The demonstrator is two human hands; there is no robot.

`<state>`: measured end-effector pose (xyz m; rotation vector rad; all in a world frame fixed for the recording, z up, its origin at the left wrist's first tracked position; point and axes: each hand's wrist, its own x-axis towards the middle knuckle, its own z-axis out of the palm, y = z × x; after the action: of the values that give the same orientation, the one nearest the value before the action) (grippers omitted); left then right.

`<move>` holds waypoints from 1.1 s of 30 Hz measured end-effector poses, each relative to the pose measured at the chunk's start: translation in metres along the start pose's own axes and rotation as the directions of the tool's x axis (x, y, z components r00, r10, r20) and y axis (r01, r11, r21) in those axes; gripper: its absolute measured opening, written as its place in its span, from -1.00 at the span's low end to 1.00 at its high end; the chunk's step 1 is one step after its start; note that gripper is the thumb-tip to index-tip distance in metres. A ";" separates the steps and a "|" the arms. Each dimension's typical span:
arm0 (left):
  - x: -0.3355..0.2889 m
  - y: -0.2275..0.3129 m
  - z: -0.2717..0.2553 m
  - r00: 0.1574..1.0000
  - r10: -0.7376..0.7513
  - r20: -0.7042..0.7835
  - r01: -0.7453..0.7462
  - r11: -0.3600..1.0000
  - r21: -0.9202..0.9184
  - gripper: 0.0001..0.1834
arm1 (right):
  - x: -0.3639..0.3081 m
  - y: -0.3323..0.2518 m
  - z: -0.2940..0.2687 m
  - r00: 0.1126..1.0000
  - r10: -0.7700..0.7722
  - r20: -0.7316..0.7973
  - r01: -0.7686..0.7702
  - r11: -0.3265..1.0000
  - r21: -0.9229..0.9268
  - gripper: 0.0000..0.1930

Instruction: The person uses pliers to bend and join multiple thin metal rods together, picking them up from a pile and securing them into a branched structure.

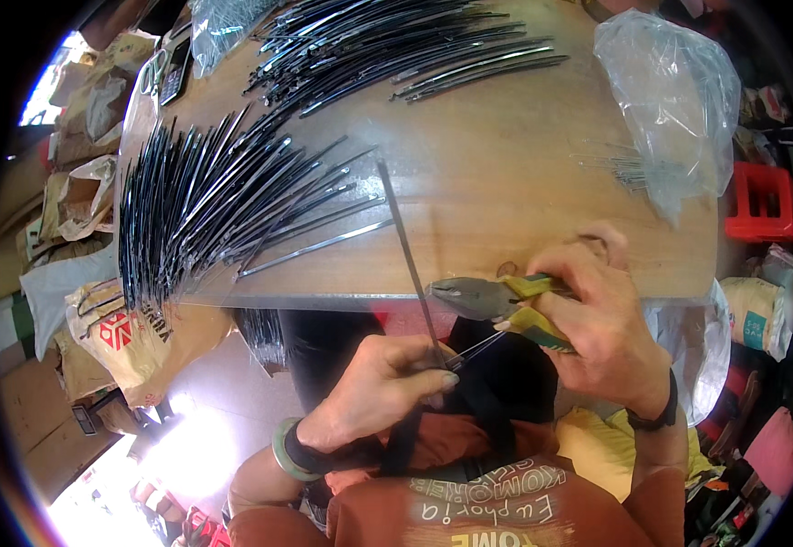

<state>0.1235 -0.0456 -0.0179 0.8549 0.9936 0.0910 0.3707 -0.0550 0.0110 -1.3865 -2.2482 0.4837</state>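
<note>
My left hand (pixel 380 385) is closed, pinching the lower end of a long, thin dark metal strip (pixel 405 242) that rises over the table's front edge. My right hand (pixel 601 319) grips a pair of pliers (pixel 476 297) with yellow-green handles. The plier jaws point left, just beside the strip. Between the hands, thin bright wire-like pieces (pixel 476 349) run from the left fingertips toward the right fingers; which hand bears them I cannot tell. Many similar strips lie in a fanned pile (pixel 205 205) at left and a second pile (pixel 360 59) at the far side.
The wooden table (pixel 506 173) carries a clear plastic bag (pixel 670 91) at right, with thin metal pins (pixel 629 167) beside it. Scissors (pixel 152 73) and a dark calculator (pixel 176 73) lie at far left. A red stool (pixel 761 202) and paper sacks (pixel 132 342) stand around the table.
</note>
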 end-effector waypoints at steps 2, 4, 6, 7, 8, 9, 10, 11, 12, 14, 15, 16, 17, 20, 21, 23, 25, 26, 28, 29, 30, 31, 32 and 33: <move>-0.001 -0.003 0.000 0.999 0.036 -0.037 -0.038 0.998 -0.043 -0.81 | -0.002 0.001 0.008 1.000 0.003 -0.003 -0.003 0.999 0.045 -0.82; -0.002 -0.004 -0.001 0.999 0.023 -0.029 -0.024 1.000 -0.012 -0.80 | -0.002 -0.001 0.009 1.000 0.005 -0.001 -0.005 0.999 0.032 -0.82; -0.003 -0.002 -0.004 1.000 0.010 -0.018 -0.010 1.000 0.020 -0.79 | -0.002 -0.003 0.009 1.000 0.010 0.001 -0.010 1.000 0.018 -0.82; -0.004 0.004 -0.008 0.993 0.113 0.024 -0.113 0.993 -0.020 -0.77 | -0.001 -0.005 0.007 1.000 0.015 -0.008 -0.014 0.999 0.042 -0.83; -0.004 0.010 -0.013 0.974 0.216 0.062 -0.213 0.975 -0.063 -0.75 | -0.001 -0.006 0.006 1.000 0.020 -0.017 -0.019 0.998 0.065 -0.83; -0.001 0.016 -0.023 0.959 0.250 0.131 -0.253 0.967 0.011 -0.65 | -0.003 -0.006 0.006 1.000 0.017 -0.017 -0.016 0.998 0.066 -0.83; 0.003 0.019 -0.028 0.963 0.226 0.149 -0.235 0.971 0.050 -0.61 | -0.005 -0.005 0.006 1.000 -0.006 -0.002 0.006 0.998 0.063 -0.79; 0.006 0.021 -0.031 0.966 0.200 0.165 -0.217 0.972 0.088 -0.57 | -0.006 -0.005 0.007 0.999 -0.029 0.013 0.028 0.998 0.059 -0.76; 0.010 0.030 -0.029 0.966 0.200 0.166 -0.217 0.972 0.090 -0.57 | -0.006 -0.006 0.006 1.000 -0.029 0.010 0.028 0.998 0.059 -0.76; 0.015 0.046 -0.021 0.965 0.048 0.257 -0.059 0.998 0.037 -0.63 | -0.006 -0.010 0.008 0.997 -0.049 0.056 0.043 0.993 0.109 -0.74; 0.016 0.041 -0.020 0.967 0.045 0.249 -0.057 0.998 0.039 -0.63 | -0.004 -0.013 0.010 0.997 -0.054 0.053 0.048 0.992 0.116 -0.74; 0.019 0.030 -0.019 0.949 0.070 0.308 -0.070 0.997 -0.011 -0.69 | -0.003 -0.015 0.012 0.996 -0.063 0.064 0.054 0.989 0.138 -0.74; 0.020 0.022 -0.017 0.926 0.097 0.365 -0.079 0.995 -0.063 -0.73 | -0.002 -0.017 0.014 0.994 -0.071 0.077 0.058 0.985 0.160 -0.73; 0.014 0.015 0.004 0.970 -0.058 0.237 0.136 0.935 -0.328 -0.79 | 0.000 -0.008 0.021 0.996 -0.088 -0.013 0.089 0.991 0.104 -0.74; 0.013 0.016 0.008 0.987 -0.042 0.157 0.114 0.865 -0.488 -0.79 | 0.000 -0.009 0.019 0.996 -0.089 -0.010 0.089 0.990 0.107 -0.74; 0.004 0.028 0.013 0.996 -0.008 0.088 0.053 0.853 -0.520 -0.80 | -0.007 -0.015 0.008 0.990 -0.012 -0.140 0.005 0.999 -0.045 -0.74; 0.009 0.011 0.007 0.991 0.074 0.110 0.017 0.754 -0.656 -0.81 | -0.024 -0.013 0.007 0.991 0.053 -0.124 -0.058 0.998 -0.039 -0.77; 0.007 0.013 0.009 0.994 0.092 0.058 -0.033 0.763 -0.646 -0.83 | -0.037 -0.010 0.017 0.956 0.267 -0.125 -0.245 0.956 0.162 -0.77; 0.004 0.011 0.009 0.989 0.149 0.015 -0.108 0.779 -0.618 -0.84 | -0.048 -0.009 0.014 0.902 0.431 0.027 -0.413 0.843 0.343 -0.73; 0.003 0.011 0.010 0.979 0.204 -0.028 -0.182 0.792 -0.583 -0.84 | -0.047 -0.010 0.010 0.903 0.428 0.027 -0.411 0.846 0.340 -0.73; 0.002 0.009 0.012 0.979 0.204 -0.032 -0.184 0.792 -0.583 -0.84 | -0.046 -0.013 0.008 0.914 0.392 0.106 -0.403 0.848 0.343 -0.72; 0.001 0.007 0.016 0.961 0.257 -0.098 -0.271 0.824 -0.497 -0.86 | -0.045 -0.015 0.008 0.918 0.351 0.184 -0.395 0.851 0.347 -0.70; 0.001 0.006 0.019 0.936 0.315 -0.159 -0.353 0.845 -0.401 -0.88 | -0.044 -0.016 0.012 0.918 0.350 0.186 -0.396 0.810 0.433 -0.66; 0.001 0.005 0.021 0.903 0.374 -0.209 -0.423 0.856 -0.297 -0.89 | -0.042 -0.016 0.013 0.919 0.347 0.185 -0.393 0.809 0.436 -0.66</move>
<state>0.1415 -0.0536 -0.0097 0.7323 0.8861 0.6732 0.3689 -0.1006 0.0004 -1.5535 -1.7472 1.1649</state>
